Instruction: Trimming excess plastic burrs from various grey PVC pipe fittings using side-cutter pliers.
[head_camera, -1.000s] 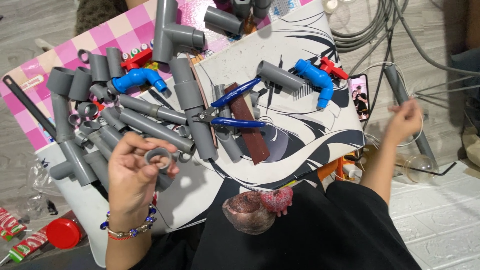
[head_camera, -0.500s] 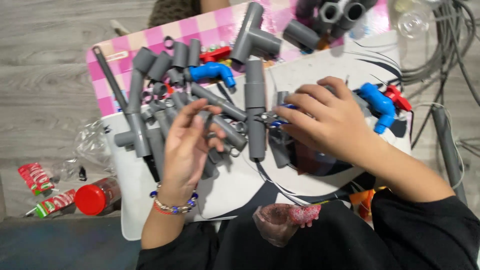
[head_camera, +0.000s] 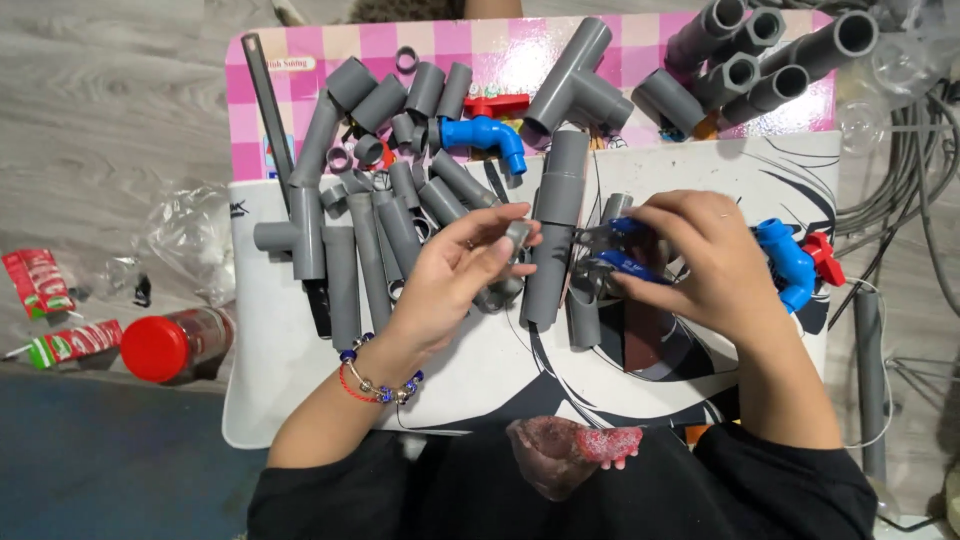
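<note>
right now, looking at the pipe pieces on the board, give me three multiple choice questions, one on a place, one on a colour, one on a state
1. Where does the red-lidded jar lie?
A. on the floor, to the picture's left of the white board
B. on the pink checked board
C. in the person's lap

2. What colour are the handles of the tool under the right hand?
A. yellow
B. blue
C. green

3. What is the left hand doing?
A. lying flat and empty
B. gripping the jar
C. holding a small grey fitting in its fingers

Answers: 1 A, the jar lies on the floor beside the board's edge. 2 B, blue handles show by the fingers. 3 C, the fitting sits pinched at the fingertips.
</note>
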